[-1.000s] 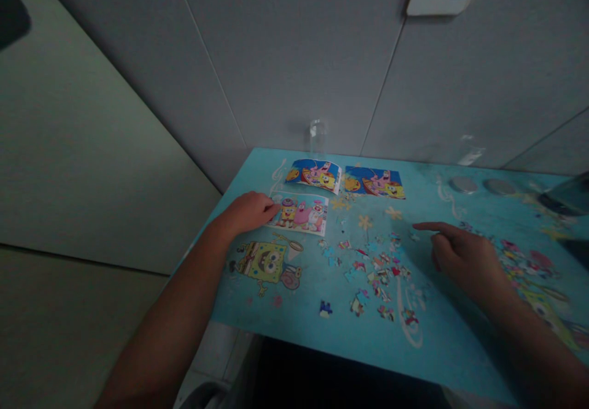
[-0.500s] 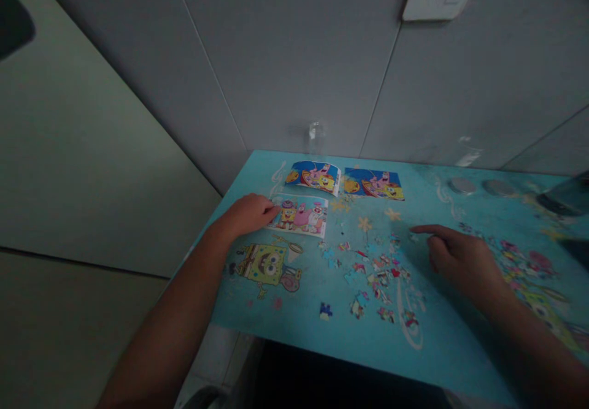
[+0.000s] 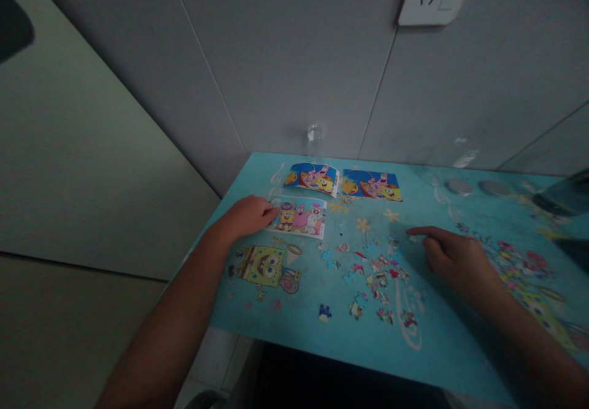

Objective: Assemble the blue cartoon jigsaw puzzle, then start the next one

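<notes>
My left hand (image 3: 253,214) is closed at the left edge of a picture card (image 3: 301,217) with cartoon figures on pink and blue, its thumb and fingertips on the card. On the right, my right hand (image 3: 453,252) stretches out its index finger, the other fingers curled under. That fingertip is at a small jigsaw piece (image 3: 413,238), which looks to be lying on the table. Many loose jigsaw pieces (image 3: 380,277) are scattered between the two hands. One dark blue and white piece (image 3: 324,313) lies apart, close to the front edge.
Behind the card lie a curled blue cartoon sheet (image 3: 313,179) and a flat blue cartoon picture (image 3: 372,185). A clear container (image 3: 315,139) stands against the wall. Two round silvery lids (image 3: 459,186) and more pieces (image 3: 519,262) are on the right of the turquoise table (image 3: 285,329).
The view has shifted very slightly. Both hands and the pieces keep practically the same places.
</notes>
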`<state>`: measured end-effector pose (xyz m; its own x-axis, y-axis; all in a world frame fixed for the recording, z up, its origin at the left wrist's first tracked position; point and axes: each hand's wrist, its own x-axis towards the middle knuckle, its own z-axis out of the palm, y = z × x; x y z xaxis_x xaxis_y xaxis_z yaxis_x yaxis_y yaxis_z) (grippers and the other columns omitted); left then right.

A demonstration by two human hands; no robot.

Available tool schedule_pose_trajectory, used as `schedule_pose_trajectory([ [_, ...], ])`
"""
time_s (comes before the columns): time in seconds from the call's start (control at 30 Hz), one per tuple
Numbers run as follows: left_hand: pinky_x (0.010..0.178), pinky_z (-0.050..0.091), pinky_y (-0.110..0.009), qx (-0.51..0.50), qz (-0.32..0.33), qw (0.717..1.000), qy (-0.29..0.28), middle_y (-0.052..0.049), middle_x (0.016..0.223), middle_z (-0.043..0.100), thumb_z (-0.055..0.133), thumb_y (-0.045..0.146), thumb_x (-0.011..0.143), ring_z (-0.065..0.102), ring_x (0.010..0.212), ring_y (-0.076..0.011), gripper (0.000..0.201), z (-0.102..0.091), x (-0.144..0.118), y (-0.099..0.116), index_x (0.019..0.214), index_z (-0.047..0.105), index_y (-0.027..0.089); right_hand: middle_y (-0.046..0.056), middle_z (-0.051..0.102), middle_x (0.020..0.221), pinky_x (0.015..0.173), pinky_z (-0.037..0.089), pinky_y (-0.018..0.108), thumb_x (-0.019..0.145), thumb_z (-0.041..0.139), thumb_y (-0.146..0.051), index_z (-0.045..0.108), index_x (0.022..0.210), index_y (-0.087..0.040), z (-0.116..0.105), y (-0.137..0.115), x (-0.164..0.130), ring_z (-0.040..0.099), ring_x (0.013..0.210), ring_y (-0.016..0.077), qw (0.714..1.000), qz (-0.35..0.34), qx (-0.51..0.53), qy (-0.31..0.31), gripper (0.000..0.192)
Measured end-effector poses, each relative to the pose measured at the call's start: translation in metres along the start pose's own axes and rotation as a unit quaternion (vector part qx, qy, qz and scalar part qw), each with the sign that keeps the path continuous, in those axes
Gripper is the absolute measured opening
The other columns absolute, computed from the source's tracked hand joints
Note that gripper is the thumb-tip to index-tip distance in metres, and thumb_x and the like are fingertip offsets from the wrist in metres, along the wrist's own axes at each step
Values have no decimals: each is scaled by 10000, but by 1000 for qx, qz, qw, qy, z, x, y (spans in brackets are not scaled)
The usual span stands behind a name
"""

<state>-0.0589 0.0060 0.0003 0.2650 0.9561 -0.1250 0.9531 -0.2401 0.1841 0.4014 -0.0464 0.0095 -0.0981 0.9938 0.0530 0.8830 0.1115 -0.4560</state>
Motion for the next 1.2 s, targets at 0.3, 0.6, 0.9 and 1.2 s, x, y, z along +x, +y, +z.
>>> schedule_pose_trajectory([
  [0.3, 573, 260, -300, 9, 2, 1000, 0, -44, 639, 649, 398, 534, 998, 515, 562, -156, 545, -1, 1, 0, 690, 677, 181, -14, 600, 501, 504, 394, 299, 939, 440, -322, 764, 1144, -199, 1, 0, 0, 554, 424, 174, 1000, -16, -7, 13, 402],
  [0.6, 573, 268, -302, 12, 9, 1000, 1, -45, 659, 658, 393, 549, 997, 535, 575, -163, 548, 1, 1, -3, 684, 666, 191, -8, 616, 508, 511, 404, 298, 929, 442, -309, 766, 1146, -201, -1, -5, 1, 557, 424, 171, 1000, -11, -1, 4, 404],
  [0.9, 575, 274, -301, 12, 4, 1000, -1, -46, 652, 657, 396, 557, 988, 536, 573, -168, 552, 0, 1, -4, 669, 663, 195, -7, 611, 508, 516, 396, 299, 930, 434, -307, 766, 1143, -197, -2, -7, -1, 546, 429, 171, 1000, -16, 0, 7, 410],
  [1.2, 570, 283, -295, 11, 7, 1000, -3, -42, 637, 662, 401, 571, 975, 550, 580, -173, 552, -1, 2, -4, 640, 642, 206, 12, 642, 530, 510, 391, 290, 918, 438, -295, 778, 1127, -182, -3, -14, -1, 571, 455, 177, 1000, -14, -1, 5, 415],
])
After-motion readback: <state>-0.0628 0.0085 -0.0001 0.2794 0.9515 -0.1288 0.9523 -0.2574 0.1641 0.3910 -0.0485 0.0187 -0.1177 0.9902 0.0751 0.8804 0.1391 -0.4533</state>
